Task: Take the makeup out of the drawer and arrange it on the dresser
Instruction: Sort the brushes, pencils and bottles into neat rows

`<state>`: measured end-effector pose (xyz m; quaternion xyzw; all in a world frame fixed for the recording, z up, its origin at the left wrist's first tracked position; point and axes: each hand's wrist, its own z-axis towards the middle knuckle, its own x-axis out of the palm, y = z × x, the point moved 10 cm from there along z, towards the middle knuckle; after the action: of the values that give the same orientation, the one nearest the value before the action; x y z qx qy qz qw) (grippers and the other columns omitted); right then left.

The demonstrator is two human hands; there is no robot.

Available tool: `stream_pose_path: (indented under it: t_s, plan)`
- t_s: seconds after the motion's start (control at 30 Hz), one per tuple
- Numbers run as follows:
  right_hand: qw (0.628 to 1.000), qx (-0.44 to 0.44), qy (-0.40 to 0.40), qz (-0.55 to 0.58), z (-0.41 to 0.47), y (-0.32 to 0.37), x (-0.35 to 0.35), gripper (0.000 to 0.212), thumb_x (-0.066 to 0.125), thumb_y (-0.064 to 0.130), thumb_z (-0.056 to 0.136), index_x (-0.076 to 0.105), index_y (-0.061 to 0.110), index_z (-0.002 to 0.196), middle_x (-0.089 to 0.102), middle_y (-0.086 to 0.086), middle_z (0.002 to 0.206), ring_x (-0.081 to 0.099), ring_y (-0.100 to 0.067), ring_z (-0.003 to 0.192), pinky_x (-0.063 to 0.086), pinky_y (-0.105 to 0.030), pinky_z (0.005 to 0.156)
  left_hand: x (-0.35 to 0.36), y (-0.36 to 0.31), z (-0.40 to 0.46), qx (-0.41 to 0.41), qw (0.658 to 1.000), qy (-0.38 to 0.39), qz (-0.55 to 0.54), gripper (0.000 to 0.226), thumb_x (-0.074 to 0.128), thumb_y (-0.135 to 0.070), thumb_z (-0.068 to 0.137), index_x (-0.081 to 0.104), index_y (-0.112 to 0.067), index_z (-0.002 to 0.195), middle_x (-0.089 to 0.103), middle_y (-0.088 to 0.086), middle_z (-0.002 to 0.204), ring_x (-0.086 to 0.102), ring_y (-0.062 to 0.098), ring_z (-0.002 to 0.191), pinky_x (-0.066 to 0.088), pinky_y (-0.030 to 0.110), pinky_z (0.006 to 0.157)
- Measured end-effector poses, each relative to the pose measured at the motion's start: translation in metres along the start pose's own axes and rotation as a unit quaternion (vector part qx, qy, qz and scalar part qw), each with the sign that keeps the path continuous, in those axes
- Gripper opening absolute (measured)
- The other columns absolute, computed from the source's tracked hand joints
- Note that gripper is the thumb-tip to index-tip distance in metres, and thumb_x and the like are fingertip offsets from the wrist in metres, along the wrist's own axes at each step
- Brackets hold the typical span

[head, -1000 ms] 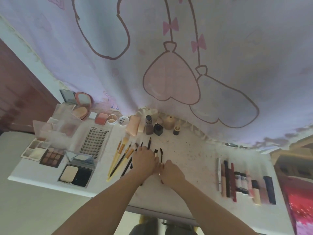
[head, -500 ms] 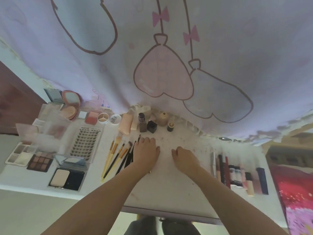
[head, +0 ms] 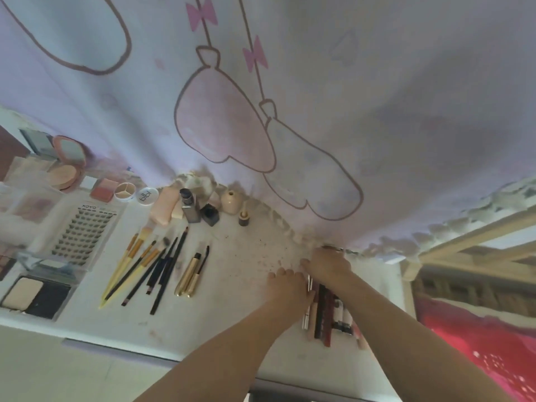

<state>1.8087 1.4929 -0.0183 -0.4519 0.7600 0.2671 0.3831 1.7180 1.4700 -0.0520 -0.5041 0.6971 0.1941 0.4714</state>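
On the white dresser top (head: pixel 237 309) makeup lies in groups. My left hand (head: pixel 287 287) lies with straight fingers against the left side of a row of lip tubes and pencils (head: pixel 326 317) at the right. My right hand (head: pixel 326 265) rests over the far ends of that row, its fingertips hidden near the curtain. Further left are two gold mascara tubes with a wand (head: pixel 191 272) and a fan of brushes (head: pixel 139 271). The drawer is not in view.
Small bottles (head: pixel 191 210) and a beige jar (head: pixel 230 201) stand at the back under a hanging printed curtain (head: pixel 261 111). A lash box (head: pixel 84 236), palettes (head: pixel 34 297) and a pink compact (head: pixel 66 169) fill the left. A red cloth (head: pixel 478 343) lies off the right edge.
Both hands moved right from the brushes and mascara to the row of lip tubes. The gold mascara tubes now lie uncovered. The view swung right.
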Motion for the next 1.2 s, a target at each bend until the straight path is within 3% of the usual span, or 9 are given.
stream_pose_path:
  t_s: [0.23,0.33,0.43,0.6,0.7,0.83,1.0,1.13,1.2]
  plan:
    - [0.996,-0.046,0.06,0.039,0.0,0.023,0.01,0.036,0.046,0.038,0.094,0.064,0.007,0.094,0.066,-0.012,0.1,0.062,-0.027,0.094,0.04,-0.027,0.069,-0.021,0.019,-0.007,-0.024,0.992,-0.051,-0.113,0.035,0.042,-0.044,0.087,0.055,-0.018,0.107,0.061,0.003,0.104,0.053,0.025,0.103,0.034,0.036,0.084]
    - [0.981,-0.088,0.078,0.152,-0.01,0.044,-0.005,0.037,0.049,0.037,0.094,0.054,0.012,0.066,0.059,-0.007,0.067,0.054,-0.02,0.058,0.037,-0.024,0.051,-0.046,0.04,-0.022,-0.011,0.973,-0.088,-0.212,0.014,0.048,-0.032,0.088,0.051,-0.019,0.093,0.06,0.001,0.088,0.058,0.024,0.088,0.038,0.032,0.074]
    - [0.938,-0.123,0.069,0.316,-0.026,0.066,-0.033,0.029,0.048,0.03,0.094,0.052,0.014,0.07,0.051,-0.001,0.058,0.041,-0.014,0.047,0.031,-0.023,0.043,-0.076,0.065,-0.043,0.008,0.954,-0.119,-0.276,0.018,0.042,-0.032,0.097,0.042,-0.017,0.087,0.052,0.001,0.072,0.054,0.027,0.071,0.033,0.033,0.059]
    - [0.905,-0.225,0.015,0.361,-0.07,0.103,-0.072,0.02,0.045,0.03,0.096,0.051,0.025,0.078,0.052,0.004,0.062,0.042,-0.008,0.048,0.034,-0.021,0.046,-0.126,0.092,-0.075,0.065,0.959,-0.133,-0.241,0.025,0.035,-0.035,0.1,0.05,-0.017,0.093,0.045,-0.007,0.062,0.053,0.025,0.068,0.028,0.032,0.053]
    - [0.895,-0.265,0.05,0.356,-0.092,0.119,-0.075,0.008,0.047,0.033,0.096,0.052,0.027,0.094,0.058,0.005,0.069,0.052,-0.009,0.06,0.042,-0.02,0.05,-0.144,0.106,-0.093,0.09,0.965,-0.136,-0.205,0.025,0.035,-0.038,0.1,0.051,-0.021,0.092,0.046,-0.008,0.062,0.046,0.011,0.058,0.031,0.027,0.051]
    - [0.911,-0.232,0.076,0.332,-0.104,0.125,-0.077,0.042,0.039,0.051,0.096,0.061,0.019,0.08,0.054,0.009,0.051,0.045,-0.004,0.041,0.036,-0.017,0.043,-0.162,0.116,-0.111,0.119,0.969,-0.151,-0.152,0.026,0.036,-0.04,0.099,0.051,-0.021,0.09,0.045,-0.007,0.061,0.041,0.006,0.053,0.029,0.024,0.049]
    - [0.915,-0.245,0.064,0.313,-0.114,0.136,-0.079,0.016,0.052,0.038,0.093,0.059,0.025,0.087,0.058,0.009,0.063,0.049,0.001,0.047,0.04,-0.013,0.046,-0.167,0.125,-0.122,0.13,0.974,-0.145,-0.118,0.023,0.036,-0.04,0.099,0.038,-0.031,0.078,0.041,-0.009,0.059,0.037,0.003,0.05,0.022,0.018,0.046]
    - [0.911,-0.203,0.088,0.347,-0.119,0.137,-0.075,0.039,0.042,0.047,0.096,0.063,0.017,0.083,0.054,0.008,0.052,0.044,-0.002,0.04,0.035,-0.015,0.041,-0.173,0.13,-0.127,0.135,0.972,-0.163,-0.105,0.022,0.036,-0.042,0.098,0.042,-0.027,0.083,0.043,-0.007,0.061,0.043,0.011,0.056,0.025,0.023,0.047]
    - [0.913,-0.217,0.083,0.335,-0.121,0.139,-0.076,0.029,0.046,0.039,0.097,0.061,0.018,0.085,0.054,0.007,0.058,0.046,-0.001,0.045,0.038,-0.016,0.046,-0.174,0.131,-0.127,0.137,0.972,-0.167,-0.094,0.022,0.036,-0.042,0.098,0.042,-0.027,0.083,0.043,-0.007,0.062,0.046,0.014,0.059,0.026,0.023,0.048]
